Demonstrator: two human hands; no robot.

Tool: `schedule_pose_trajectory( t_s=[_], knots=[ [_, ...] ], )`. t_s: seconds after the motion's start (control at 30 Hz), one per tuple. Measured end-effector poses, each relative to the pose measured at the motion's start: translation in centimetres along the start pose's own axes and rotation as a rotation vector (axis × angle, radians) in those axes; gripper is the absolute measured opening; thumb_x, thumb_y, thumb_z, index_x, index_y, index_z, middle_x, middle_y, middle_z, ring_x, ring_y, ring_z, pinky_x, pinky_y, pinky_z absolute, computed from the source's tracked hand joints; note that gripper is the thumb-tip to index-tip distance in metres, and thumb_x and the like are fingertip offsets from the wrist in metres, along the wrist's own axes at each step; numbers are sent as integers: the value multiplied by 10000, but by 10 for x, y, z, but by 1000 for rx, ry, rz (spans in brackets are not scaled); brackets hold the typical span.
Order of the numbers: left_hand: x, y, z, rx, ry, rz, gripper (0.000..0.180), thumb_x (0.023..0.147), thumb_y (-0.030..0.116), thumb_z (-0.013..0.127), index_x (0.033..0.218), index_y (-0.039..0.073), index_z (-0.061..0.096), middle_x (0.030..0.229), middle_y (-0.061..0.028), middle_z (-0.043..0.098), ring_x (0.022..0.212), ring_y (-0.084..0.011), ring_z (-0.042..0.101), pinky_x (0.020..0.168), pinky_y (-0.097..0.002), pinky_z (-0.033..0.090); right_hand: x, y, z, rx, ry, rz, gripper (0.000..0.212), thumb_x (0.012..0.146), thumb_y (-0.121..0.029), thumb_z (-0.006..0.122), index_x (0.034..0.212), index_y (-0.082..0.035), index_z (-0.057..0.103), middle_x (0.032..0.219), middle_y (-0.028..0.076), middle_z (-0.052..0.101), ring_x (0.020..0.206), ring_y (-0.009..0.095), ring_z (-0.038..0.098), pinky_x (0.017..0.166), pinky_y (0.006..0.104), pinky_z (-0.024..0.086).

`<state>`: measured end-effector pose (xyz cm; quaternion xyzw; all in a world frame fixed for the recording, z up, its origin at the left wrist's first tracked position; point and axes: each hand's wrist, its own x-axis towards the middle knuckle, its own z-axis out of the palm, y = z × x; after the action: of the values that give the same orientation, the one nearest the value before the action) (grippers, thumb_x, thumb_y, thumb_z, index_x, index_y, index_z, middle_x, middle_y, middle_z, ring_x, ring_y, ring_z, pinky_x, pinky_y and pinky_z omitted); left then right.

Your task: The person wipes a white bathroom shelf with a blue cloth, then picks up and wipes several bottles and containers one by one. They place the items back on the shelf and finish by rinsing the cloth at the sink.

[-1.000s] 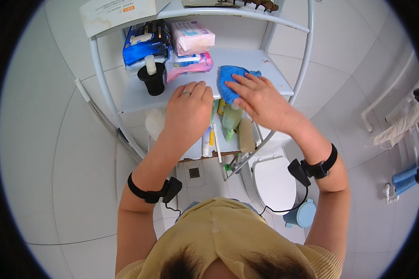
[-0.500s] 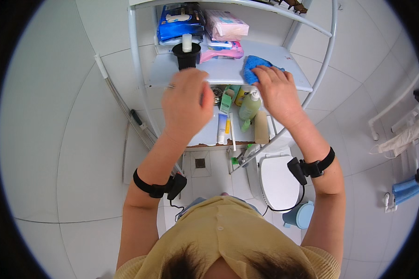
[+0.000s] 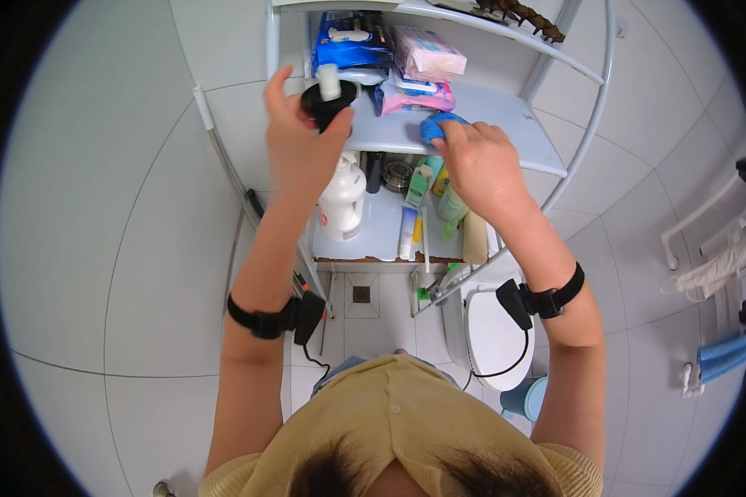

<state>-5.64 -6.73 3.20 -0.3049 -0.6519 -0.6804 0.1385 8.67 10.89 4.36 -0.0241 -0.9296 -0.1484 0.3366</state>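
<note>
Pale-blue metal makes up the rack [image 3: 529,139], with the white toilet [image 3: 497,331] beside its right lower end. On the middle shelf [image 3: 493,103], a blue package [image 3: 352,51] and a pink package [image 3: 429,56] sit toward the back left corner. Below, a white bottle [image 3: 341,203] stands near the lower shelf's [image 3: 377,236] left edge. The left hand [image 3: 298,149], thumb and fingers apart, surrounds the black cup [image 3: 326,106] by the middle shelf's front left corner; whether it grips, I cannot tell. The right hand [image 3: 485,166] is clamped on a bunched blue cloth [image 3: 433,128] at that shelf's front edge, midway along.
</note>
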Motion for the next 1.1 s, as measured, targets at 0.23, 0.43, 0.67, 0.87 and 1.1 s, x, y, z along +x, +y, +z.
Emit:
schedule_pose_trajectory(
  t_s=[0.23, 0.43, 0.67, 0.87, 1.1],
  knots=[
    [-26, 12, -50, -25, 45, -54, 810, 801, 56, 749, 1453, 52, 269, 1027, -108, 658, 889, -163, 631, 847, -307, 500, 39, -59, 19, 117, 105, -101, 153, 882, -186, 654, 883, -48, 589, 701, 117, 650, 665, 298, 618, 632, 391, 488],
    [-36, 12, -76, -10, 115, -63, 817, 794, 44, 751, 1458, 46, 275, 1021, -102, 652, 899, -171, 632, 855, -316, 500, 64, -92, 37, 305, 136, -56, 177, 911, -196, 622, 889, -22, 597, 711, 143, 657, 689, 335, 635, 632, 439, 506],
    [-38, 14, -82, 19, 113, -54, 809, 799, 40, 745, 1457, 39, 275, 1027, -101, 654, 920, -173, 636, 866, -320, 497, 92, -88, 65, 407, 21, -65, 222, 944, -195, 575, 1050, -5, 619, 902, 195, 673, 895, 359, 638, 791, 460, 492],
    [-25, 20, -63, -1, 29, 12, 785, 806, 49, 737, 1452, 48, 291, 1011, -108, 667, 922, -187, 659, 842, -324, 513, 54, -71, 42, 618, 5, -240, 271, 920, -140, 582, 1165, -27, 610, 1146, 145, 647, 1142, 322, 570, 964, 418, 422],
    [6, 3, -6, 65, -97, 25, 780, 776, 82, 756, 1420, 32, 319, 983, -138, 670, 883, -235, 680, 791, -340, 532, 2, -31, 15, 578, -6, -249, 324, 859, -74, 623, 1180, -48, 593, 1163, 148, 631, 1152, 330, 559, 977, 431, 420]
  ],
)
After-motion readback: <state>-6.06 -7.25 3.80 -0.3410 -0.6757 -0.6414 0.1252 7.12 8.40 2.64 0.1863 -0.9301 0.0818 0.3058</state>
